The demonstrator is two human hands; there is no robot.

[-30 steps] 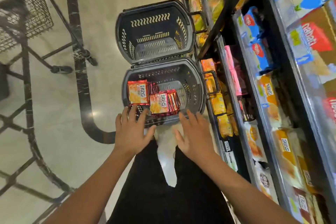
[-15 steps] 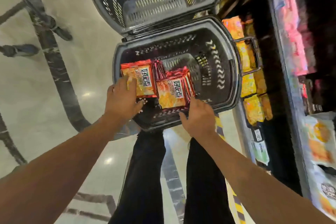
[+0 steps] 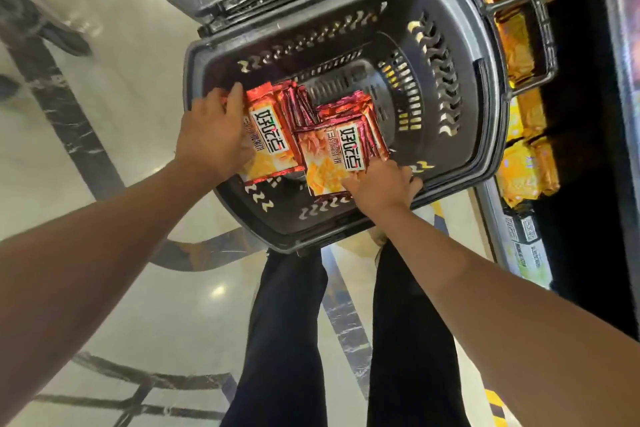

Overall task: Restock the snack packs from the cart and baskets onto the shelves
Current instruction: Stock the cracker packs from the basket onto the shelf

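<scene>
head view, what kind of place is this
Most likely a supermarket aisle. A dark plastic shopping basket on a polished floor holds red snack packs, and retail shelves on the right carry rows of yellow packs with price tags.

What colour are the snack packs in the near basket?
Red foil edges with orange-yellow fronts, on the snack packs in the dark grey basket, head view.
</scene>
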